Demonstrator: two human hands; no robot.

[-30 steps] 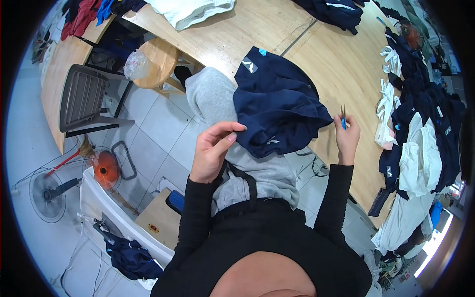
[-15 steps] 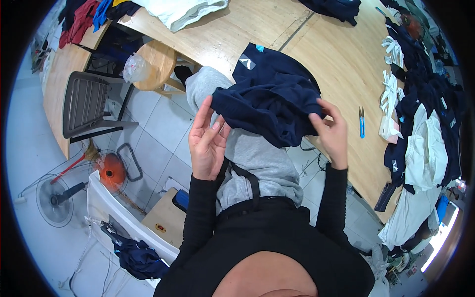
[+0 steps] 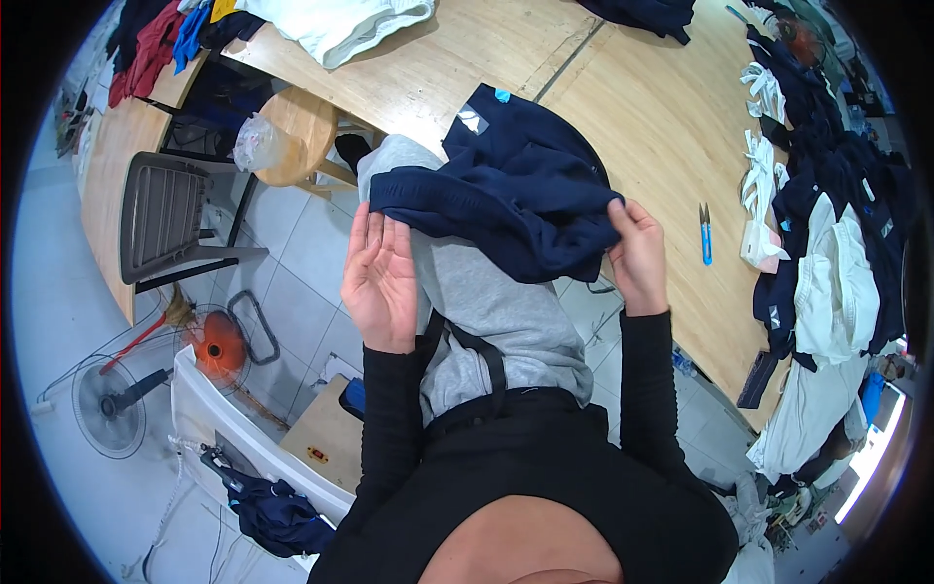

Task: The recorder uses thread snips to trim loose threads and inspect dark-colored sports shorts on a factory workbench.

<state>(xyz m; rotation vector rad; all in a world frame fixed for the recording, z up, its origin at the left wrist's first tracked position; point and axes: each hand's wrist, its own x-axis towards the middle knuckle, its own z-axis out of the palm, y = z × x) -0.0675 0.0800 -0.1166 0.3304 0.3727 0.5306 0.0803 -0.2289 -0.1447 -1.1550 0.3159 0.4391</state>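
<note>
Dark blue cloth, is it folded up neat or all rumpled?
Rumpled: the navy garment shows loose, uneven creases between the left hand and right hand.

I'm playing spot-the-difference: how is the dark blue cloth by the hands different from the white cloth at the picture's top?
The right hand pinches the dark blue cloth; no hand touches the white cloth. The blue cloth drapes partly over a grey trouser leg; the white cloth lies on the table. Both look soft and have folds.
</note>
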